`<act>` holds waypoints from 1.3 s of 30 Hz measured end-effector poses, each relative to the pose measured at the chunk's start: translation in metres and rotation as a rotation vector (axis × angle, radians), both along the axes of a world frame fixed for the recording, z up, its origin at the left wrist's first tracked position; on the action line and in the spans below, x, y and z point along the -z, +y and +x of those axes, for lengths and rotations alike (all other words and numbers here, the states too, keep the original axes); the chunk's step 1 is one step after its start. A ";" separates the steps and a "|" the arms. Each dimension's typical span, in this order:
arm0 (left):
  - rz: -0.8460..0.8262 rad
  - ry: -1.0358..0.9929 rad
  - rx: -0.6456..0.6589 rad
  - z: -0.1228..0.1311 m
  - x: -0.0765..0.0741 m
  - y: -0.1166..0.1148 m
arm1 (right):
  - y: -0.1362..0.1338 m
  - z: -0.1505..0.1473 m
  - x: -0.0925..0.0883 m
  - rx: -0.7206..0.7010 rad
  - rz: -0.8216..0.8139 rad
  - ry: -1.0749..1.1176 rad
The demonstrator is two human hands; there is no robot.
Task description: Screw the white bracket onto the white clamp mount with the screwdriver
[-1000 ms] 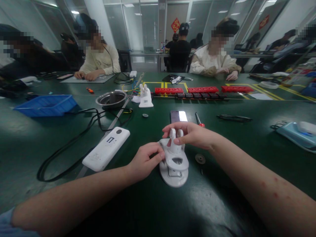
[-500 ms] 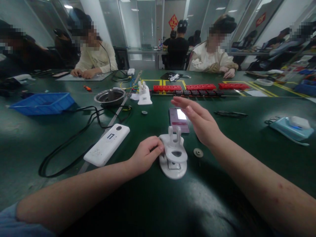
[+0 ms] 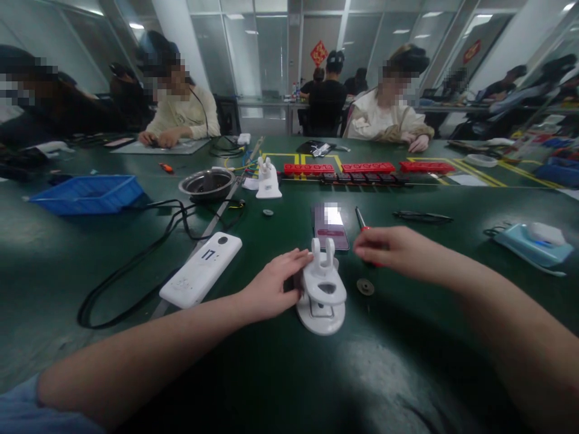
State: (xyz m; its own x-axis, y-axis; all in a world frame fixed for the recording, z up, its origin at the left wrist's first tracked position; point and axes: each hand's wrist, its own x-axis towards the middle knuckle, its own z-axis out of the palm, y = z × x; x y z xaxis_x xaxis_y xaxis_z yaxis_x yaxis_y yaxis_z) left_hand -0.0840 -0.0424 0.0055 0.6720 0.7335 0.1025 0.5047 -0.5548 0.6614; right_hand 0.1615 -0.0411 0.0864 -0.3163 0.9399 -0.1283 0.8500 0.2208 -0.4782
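My left hand [image 3: 274, 286] holds the left side of a white plastic stand [image 3: 323, 288], its fingers toward the back and its thumb nearer the front. The stand has two upright prongs, an oval opening and a rounded base on the table. To its right, my right hand [image 3: 384, 248] is closed over the red handle of a screwdriver [image 3: 359, 217], whose metal shaft points away from me. A small round grey disc [image 3: 365, 287] lies between the stand and my right hand. Behind the stand lies a phone [image 3: 332, 232] with its screen lit.
On the left are a white power bank [image 3: 201, 269], black cable, a metal bowl [image 3: 184, 185] and a blue tray [image 3: 85, 196]. Another white stand [image 3: 268, 184], red strips [image 3: 367, 168] and tweezers [image 3: 423, 216] lie farther back. A light-blue pouch [image 3: 529, 246] is at right. Co-workers sit opposite.
My right hand has come down from above the phone and moved right onto the screwdriver. My left hand stays at the stand, its fingers now straighter. The whole view has shifted slightly.
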 end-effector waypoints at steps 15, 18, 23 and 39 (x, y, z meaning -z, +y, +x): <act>0.167 -0.036 -0.058 0.013 -0.006 0.005 | -0.015 -0.005 0.024 0.052 -0.041 -0.041; 0.047 -0.092 -0.138 0.007 -0.015 0.003 | -0.022 -0.010 0.004 0.019 0.080 0.335; -0.264 -0.206 -0.178 0.002 -0.022 0.001 | -0.029 -0.032 -0.018 -0.198 0.316 0.350; -0.213 -0.127 -0.193 0.007 -0.035 -0.011 | -0.018 -0.058 0.025 -0.497 0.777 0.089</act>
